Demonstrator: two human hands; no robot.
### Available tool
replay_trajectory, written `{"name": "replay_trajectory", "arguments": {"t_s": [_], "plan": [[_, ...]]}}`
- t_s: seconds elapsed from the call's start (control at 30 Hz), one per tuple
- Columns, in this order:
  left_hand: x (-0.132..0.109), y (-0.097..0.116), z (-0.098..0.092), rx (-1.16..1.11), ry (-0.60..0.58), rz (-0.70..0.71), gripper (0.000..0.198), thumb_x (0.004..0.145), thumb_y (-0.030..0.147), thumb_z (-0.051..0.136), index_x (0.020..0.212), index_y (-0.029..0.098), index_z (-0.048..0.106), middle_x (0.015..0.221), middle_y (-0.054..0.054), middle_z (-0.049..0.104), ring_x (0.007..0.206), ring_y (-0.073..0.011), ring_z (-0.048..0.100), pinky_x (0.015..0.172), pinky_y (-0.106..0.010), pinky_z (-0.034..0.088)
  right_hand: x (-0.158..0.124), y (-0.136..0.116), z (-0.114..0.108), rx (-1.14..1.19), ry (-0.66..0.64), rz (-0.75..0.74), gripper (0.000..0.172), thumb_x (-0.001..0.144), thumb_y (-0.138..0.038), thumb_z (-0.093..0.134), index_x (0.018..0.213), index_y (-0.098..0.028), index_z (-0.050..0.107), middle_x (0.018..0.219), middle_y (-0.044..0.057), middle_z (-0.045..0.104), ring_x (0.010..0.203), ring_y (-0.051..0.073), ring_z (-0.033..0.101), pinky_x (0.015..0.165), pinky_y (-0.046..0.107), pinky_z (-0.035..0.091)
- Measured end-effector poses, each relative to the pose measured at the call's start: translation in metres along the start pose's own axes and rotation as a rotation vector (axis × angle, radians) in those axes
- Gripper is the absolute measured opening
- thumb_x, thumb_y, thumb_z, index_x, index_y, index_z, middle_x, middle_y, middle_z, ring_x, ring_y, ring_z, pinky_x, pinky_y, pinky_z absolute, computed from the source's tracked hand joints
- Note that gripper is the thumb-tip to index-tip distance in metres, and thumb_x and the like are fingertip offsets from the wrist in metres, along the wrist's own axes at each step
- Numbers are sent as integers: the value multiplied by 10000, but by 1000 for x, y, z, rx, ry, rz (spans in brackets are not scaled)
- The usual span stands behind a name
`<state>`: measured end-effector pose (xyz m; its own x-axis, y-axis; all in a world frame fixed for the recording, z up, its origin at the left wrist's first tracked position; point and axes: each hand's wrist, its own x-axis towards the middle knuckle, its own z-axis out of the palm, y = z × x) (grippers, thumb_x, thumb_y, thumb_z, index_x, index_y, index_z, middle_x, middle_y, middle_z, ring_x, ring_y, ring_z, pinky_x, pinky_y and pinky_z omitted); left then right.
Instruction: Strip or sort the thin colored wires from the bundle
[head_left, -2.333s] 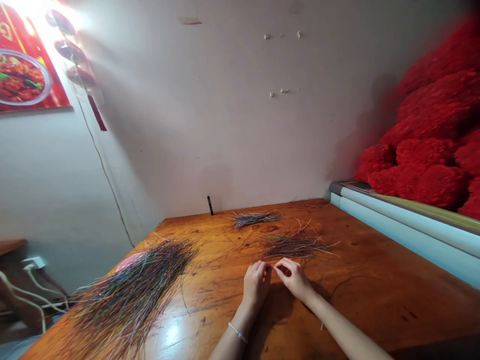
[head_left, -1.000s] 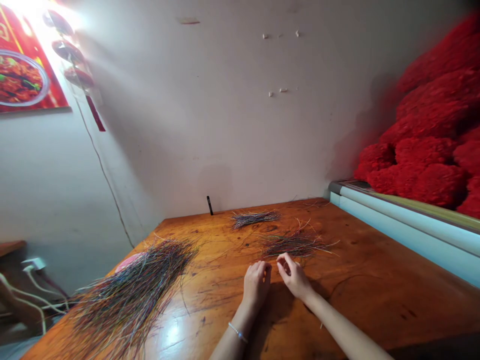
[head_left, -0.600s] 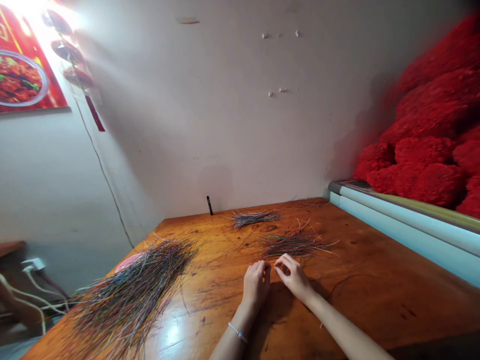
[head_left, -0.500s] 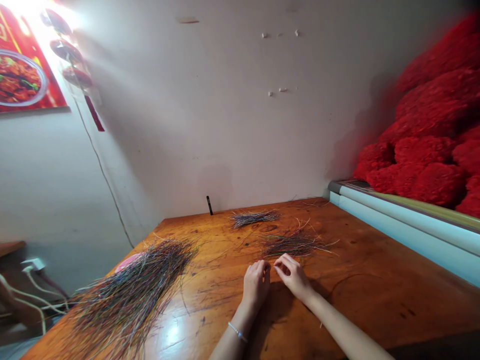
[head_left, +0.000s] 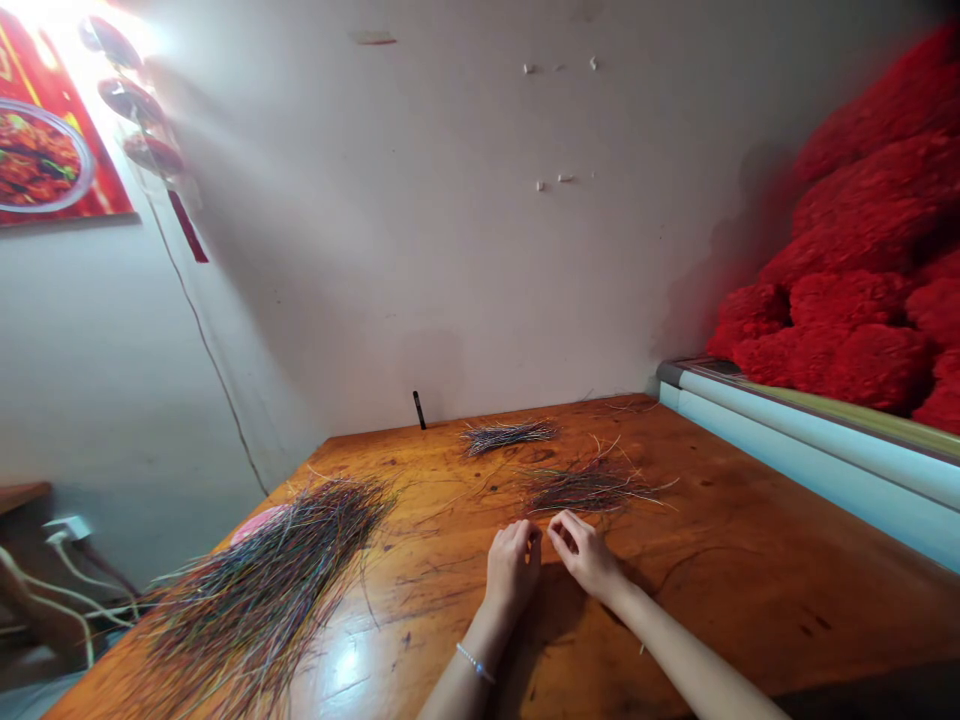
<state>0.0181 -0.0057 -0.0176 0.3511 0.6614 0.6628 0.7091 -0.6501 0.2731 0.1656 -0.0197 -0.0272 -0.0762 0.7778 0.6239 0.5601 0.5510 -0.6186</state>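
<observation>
My left hand (head_left: pixel 514 562), with a beaded bracelet at the wrist, has its fingers curled and pressed together above the wooden table (head_left: pixel 435 570). Close beside it, my right hand (head_left: pixel 582 548) is closed in a pinch, fingertips facing the left ones across a small gap. Whatever the fingertips hold is too small to make out. Just beyond the hands lies a loose bunch of thin reddish and dark wires (head_left: pixel 581 490). A smaller bunch of pale and purplish wires (head_left: pixel 506 437) rests farther back. A large heap of multicoloured wires (head_left: pixel 277 580) covers the left side.
A black pen-like object (head_left: pixel 419 411) stands at the table's back edge by the wall. Something pink (head_left: pixel 256 524) shows beside the large heap. On the right, long pale rolls (head_left: pixel 810 440) lie below piled red fluffy bundles (head_left: pixel 855 300). White cables (head_left: pixel 75 590) hang at the far left.
</observation>
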Motion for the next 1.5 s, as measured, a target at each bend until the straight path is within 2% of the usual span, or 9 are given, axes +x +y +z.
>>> {"name": "replay_trajectory", "arguments": {"t_s": [0.13,0.37,0.53,0.77,1.5], "plan": [[0,-1,1,-3,7,8,131,813,168,433,723,196,523,686,-13,598,647,-138,560,606,-231,402,-1,0,1,8,3,14,63,831,-208,447,832,-210,510,746,12,578,612,139,559,571,231,440],[0,0,1,9,9,13,130,806,149,444,713,192,524,683,-12,602,636,-135,555,599,-227,399,1,-1,-1,-10,-9,-19,134,846,-195,421,811,-213,549,767,22,584,656,153,569,613,246,446],[0,0,1,-3,3,16,119,795,141,455,712,195,522,694,-13,605,639,-135,559,602,-226,399,0,-1,-2,4,-31,-1,139,825,-182,464,914,-214,566,790,20,588,595,140,548,562,235,441],[-1,0,0,1,-24,6,139,818,151,436,707,188,510,682,-12,599,636,-136,547,598,-226,389,0,2,-1,6,-28,-24,152,858,-205,444,790,-206,580,762,25,581,689,157,566,662,254,437],[-3,-4,5,2,-83,55,181,833,139,433,689,189,532,687,-13,580,643,-130,530,606,-212,383,-1,2,2,-96,-101,4,238,887,-187,337,676,-201,447,690,9,531,638,142,509,592,234,350]]}}
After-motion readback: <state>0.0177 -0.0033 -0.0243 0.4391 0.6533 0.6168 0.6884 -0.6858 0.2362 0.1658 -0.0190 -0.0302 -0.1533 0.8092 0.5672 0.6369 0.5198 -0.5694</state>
